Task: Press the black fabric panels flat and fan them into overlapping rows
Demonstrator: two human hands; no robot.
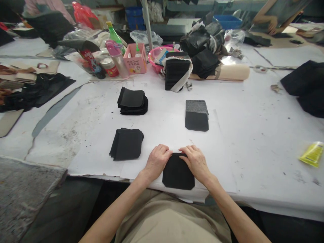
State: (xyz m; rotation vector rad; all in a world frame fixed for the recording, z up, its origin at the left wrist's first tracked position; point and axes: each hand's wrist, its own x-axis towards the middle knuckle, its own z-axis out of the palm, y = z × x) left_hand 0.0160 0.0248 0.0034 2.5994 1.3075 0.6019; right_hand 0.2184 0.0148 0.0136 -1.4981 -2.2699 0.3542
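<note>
A black flat piece with cut corners [178, 172], of leather or fabric, lies at the near edge of the white-covered table. My left hand [158, 157] pinches its far left corner between thumb and fingers. At the far right corner my right hand [194, 160] grips the same edge, fingers closed. Left of my hands sits a stack of black pieces [128, 144], with a thicker stack of black pieces [133, 100] behind it. Beyond my right hand lies a black and grey pile of pieces [197, 115]. What lies under my fingertips is hidden.
A yellow tube [312, 154] lies far right, near black material [303, 84]. At the back stand a pink box [135, 59], a pink basin [155, 60], a tied black bundle [178, 72] and a beige roll [233, 72]. Another person's hand [272, 24] shows at upper right.
</note>
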